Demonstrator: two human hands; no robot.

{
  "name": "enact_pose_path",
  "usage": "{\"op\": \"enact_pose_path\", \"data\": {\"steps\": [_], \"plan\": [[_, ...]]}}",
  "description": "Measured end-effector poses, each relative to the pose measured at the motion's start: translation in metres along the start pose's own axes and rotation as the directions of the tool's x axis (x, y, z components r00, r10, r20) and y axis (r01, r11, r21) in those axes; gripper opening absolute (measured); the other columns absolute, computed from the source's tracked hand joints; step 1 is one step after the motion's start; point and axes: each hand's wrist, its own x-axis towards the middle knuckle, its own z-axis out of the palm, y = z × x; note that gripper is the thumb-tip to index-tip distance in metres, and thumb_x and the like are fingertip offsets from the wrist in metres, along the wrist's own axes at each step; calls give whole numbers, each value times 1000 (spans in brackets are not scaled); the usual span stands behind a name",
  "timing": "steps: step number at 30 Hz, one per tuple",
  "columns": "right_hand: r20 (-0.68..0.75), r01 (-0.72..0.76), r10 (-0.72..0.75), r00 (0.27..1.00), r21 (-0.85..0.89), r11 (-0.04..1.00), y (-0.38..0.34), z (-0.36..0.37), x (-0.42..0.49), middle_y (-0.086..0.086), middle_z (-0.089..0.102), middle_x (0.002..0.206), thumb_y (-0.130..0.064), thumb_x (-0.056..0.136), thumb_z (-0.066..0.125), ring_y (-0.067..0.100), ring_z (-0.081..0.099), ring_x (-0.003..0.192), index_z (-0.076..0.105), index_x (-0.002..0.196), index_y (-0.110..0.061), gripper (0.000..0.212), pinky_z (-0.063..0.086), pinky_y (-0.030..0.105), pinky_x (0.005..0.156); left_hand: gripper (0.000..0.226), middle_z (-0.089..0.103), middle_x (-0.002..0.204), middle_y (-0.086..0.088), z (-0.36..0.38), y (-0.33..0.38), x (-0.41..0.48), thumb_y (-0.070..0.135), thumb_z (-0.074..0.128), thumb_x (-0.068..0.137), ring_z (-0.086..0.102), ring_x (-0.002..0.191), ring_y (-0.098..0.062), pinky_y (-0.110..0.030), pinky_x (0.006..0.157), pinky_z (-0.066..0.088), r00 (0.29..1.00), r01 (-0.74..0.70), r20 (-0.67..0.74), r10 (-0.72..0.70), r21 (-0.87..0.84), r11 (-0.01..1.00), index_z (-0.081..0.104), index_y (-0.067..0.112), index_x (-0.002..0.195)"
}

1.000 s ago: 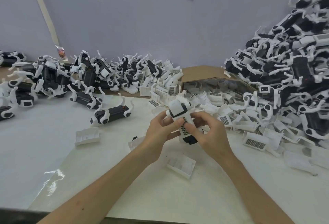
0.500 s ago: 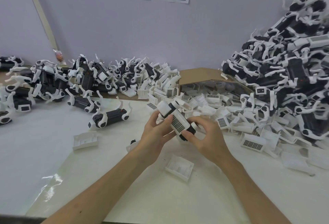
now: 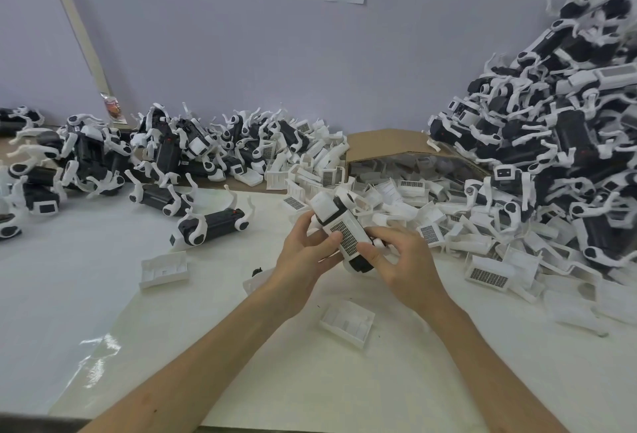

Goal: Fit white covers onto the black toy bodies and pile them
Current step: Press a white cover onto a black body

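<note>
Head view. Both hands hold 1 toy (image 3: pixel 339 222) above the table (image 3: pixel 193 346) at centre frame, tilted, its white head pointing away from the person. The left hand (image 3: pixel 303 257) grasps the toy's left side, thumb against the grid-marked cover (image 3: pixel 348 241) that sits on the black body. The right hand (image 3: pixel 400 260) curls round the lower end, thumb at the cover's near edge. 2 loose covers lie hollow side up on the table, 1 at left (image 3: pixel 164 269) and 1 just below the hands (image 3: pixel 347 322). A heap (image 3: pixel 424 212) of covers lies in and before a box (image 3: pixel 386 143). A tall pile (image 3: pixel 558 136) of toys rises at right. A lower group (image 3: pixel 110 157) lies at left, with a single toy (image 3: pixel 213 226) in front of it.
</note>
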Motion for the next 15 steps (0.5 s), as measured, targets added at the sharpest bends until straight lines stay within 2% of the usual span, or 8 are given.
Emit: {"op": "enact_pose_path", "data": {"steps": [2, 5, 7, 8, 11, 15], "plan": [[-7, -2, 2, 1000, 20, 1000, 0, -1, 0, -21, 72, 89, -43, 90, 61, 7, 61, 89, 77, 104, -26, 26, 42, 44, 98, 45, 73, 121, -11, 0, 1, 0, 5, 62, 96, 69, 113, -26, -34, 93, 57, 1000, -11, 7, 12, -4, 1000, 50, 15, 138], [33, -44, 42, 999, 84, 995, 2, -2, -1, -27, 69, 87, -42, 90, 61, 7, 61, 90, 73, 98, -37, 15, 44, 28, 85, 42, 75, 116, -10, 2, 0, -2, 6, 65, 95, 71, 109, -25, -31, 87, 58, 999, -38, 0, 38, 33, 999, 53, 18, 133], [66, -89, 79, 995, 153, 984, 1, -2, -2, -24, 69, 92, -43, 90, 61, 6, 62, 91, 68, 98, -42, 12, 44, 16, 78, 40, 76, 111, -7, 4, -2, -3, 4, 67, 94, 72, 105, -23, -29, 83, 59, 995, -99, -7, 102, 144, 985, 56, 23, 127], [71, -108, 96, 993, 189, 976, 0, -2, -2, -20, 70, 93, -44, 90, 60, 5, 63, 91, 68, 100, -39, 14, 45, 13, 78, 40, 76, 110, -6, 6, -4, -3, 3, 68, 93, 73, 103, -22, -28, 81, 58, 990, -138, 6, 140, 212, 967, 57, 26, 124], [37, -115, 109, 993, 222, 968, 1, -1, -2, -13, 71, 90, -45, 90, 59, 6, 62, 88, 69, 98, -28, 21, 43, 9, 78, 46, 76, 111, -4, 10, -7, -5, 0, 71, 90, 74, 101, -21, -30, 82, 58, 974, -224, 60, 217, 358, 907, 55, 27, 123], [2, -115, 117, 993, 209, 971, 3, -1, -1, -12, 72, 86, -47, 90, 58, 9, 63, 82, 70, 93, -32, 19, 44, 13, 71, 68, 72, 118, 5, 10, -11, -6, 0, 76, 85, 73, 98, -12, -27, 80, 59, 963, -259, 90, 252, 552, 792, 43, 32, 135]]}}
